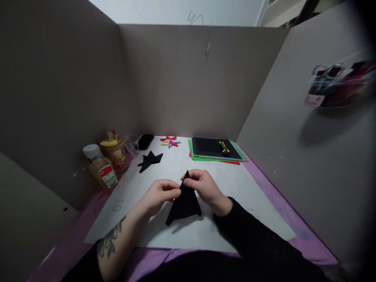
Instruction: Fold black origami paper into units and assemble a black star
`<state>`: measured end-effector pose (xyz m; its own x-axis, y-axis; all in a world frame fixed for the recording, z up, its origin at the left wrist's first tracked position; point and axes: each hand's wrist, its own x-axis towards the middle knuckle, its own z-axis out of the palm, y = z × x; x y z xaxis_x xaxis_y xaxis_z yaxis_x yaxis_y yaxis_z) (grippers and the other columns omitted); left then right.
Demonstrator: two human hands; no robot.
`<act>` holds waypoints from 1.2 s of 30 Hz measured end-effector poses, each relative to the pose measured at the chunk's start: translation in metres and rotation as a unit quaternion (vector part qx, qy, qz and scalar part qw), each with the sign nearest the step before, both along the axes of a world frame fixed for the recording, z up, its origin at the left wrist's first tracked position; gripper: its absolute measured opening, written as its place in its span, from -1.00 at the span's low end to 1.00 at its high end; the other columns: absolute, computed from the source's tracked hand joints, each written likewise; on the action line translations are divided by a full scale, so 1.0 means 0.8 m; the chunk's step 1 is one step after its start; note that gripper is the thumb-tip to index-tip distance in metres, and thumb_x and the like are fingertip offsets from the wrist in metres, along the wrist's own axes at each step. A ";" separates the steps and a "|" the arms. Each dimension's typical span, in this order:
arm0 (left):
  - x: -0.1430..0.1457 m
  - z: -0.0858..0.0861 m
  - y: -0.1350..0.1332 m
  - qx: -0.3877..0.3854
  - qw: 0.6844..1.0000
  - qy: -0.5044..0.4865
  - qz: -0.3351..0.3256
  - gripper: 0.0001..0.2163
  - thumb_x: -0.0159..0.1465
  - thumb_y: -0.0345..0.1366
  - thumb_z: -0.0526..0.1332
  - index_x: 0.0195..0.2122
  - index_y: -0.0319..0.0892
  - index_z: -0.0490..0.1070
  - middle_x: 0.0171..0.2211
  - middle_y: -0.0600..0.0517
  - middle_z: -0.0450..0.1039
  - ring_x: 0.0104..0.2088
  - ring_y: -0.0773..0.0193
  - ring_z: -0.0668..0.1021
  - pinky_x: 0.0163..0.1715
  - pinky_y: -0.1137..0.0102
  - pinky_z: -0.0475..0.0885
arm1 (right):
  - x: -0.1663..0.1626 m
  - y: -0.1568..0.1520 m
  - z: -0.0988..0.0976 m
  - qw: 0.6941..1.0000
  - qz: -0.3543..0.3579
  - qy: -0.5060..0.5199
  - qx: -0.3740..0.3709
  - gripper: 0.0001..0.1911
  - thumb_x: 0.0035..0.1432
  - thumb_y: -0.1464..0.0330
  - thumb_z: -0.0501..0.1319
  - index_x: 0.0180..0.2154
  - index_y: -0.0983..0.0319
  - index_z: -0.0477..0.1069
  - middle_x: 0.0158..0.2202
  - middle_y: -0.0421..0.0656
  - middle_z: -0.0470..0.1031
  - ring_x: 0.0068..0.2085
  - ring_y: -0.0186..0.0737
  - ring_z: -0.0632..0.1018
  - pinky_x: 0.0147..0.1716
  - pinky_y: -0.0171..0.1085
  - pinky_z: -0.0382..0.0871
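A folded piece of black paper (pixel 185 201), roughly triangular with its tip pointing up, is held just over the white sheet (pixel 235 188). My left hand (pixel 162 193) pinches its left edge between thumb and fingers. Near the tip, the thumb of my right hand (pixel 205 188) presses on the front while the fingers go behind. Beyond my left hand lies another folded black paper piece (pixel 150 160) with several points. A multicoloured folded paper star (pixel 169 141) rests farther back.
At the back right, a stack of coloured paper (pixel 205 147) carries a yellow and black cutter (pixel 224 148). Along the left stand a bottle (pixel 101 166), a yellow-lidded cup (pixel 113 150) and a clear plastic cup (pixel 131 144), near a black phone-like object (pixel 146 141). Grey panels (pixel 190 78) enclose the table.
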<state>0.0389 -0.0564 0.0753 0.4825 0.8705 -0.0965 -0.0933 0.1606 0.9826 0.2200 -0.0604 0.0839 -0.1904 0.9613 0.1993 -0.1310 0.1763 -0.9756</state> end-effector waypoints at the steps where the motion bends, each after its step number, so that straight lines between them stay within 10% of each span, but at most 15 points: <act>1: 0.000 -0.001 0.000 0.001 1.000 0.008 0.006 -0.73 -0.10 -0.18 0.43 -0.47 -0.27 0.52 -0.57 0.04 0.43 -0.54 0.38 0.43 -0.54 0.49 0.33 | 0.000 0.000 0.000 1.000 0.000 -0.004 -0.003 -0.83 -0.12 0.29 0.37 -0.45 0.26 0.52 -0.48 -0.21 0.51 -0.43 -0.30 0.45 -0.39 -0.31 0.32; 18: 0.002 0.009 -0.007 0.140 0.977 0.143 0.079 -0.79 -0.02 -0.23 0.30 -0.63 -0.22 0.32 -0.67 0.13 0.31 -0.63 0.44 0.30 -0.61 0.51 0.18 | -0.009 0.001 -0.013 1.000 -0.004 0.019 -0.009 -0.80 -0.07 0.26 0.35 -0.42 0.25 0.47 -0.52 -0.25 0.43 -0.49 -0.36 0.40 -0.46 -0.35 0.29; 28: -0.013 0.032 -0.024 0.499 0.827 0.243 0.090 -0.82 0.20 -0.30 0.18 -0.55 -0.14 0.43 -0.60 0.06 0.36 -0.52 0.36 0.38 -0.47 0.45 0.26 | -0.008 -0.011 -0.010 0.988 0.001 -0.014 0.151 -0.95 0.04 0.34 0.28 -0.39 0.18 0.50 -0.38 -0.17 0.47 -0.43 -0.31 0.47 -0.45 -0.29 0.39; 36: -0.010 0.024 -0.020 0.423 0.883 0.188 0.080 -0.89 0.12 -0.25 0.32 -0.48 -0.16 0.49 -0.53 0.05 0.47 -0.53 0.36 0.44 -0.50 0.46 0.30 | -0.005 -0.009 -0.010 0.979 0.010 -0.039 0.200 -0.96 0.06 0.37 0.30 -0.40 0.13 0.54 -0.34 -0.15 0.54 -0.28 -0.21 0.52 -0.26 -0.17 0.42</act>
<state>0.0312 -0.0726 0.0942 0.4188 0.7620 0.4939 0.3099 -0.6312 0.7110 0.2157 -0.0672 0.0758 -0.2388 0.8055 0.5424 -0.0662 0.5437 -0.8367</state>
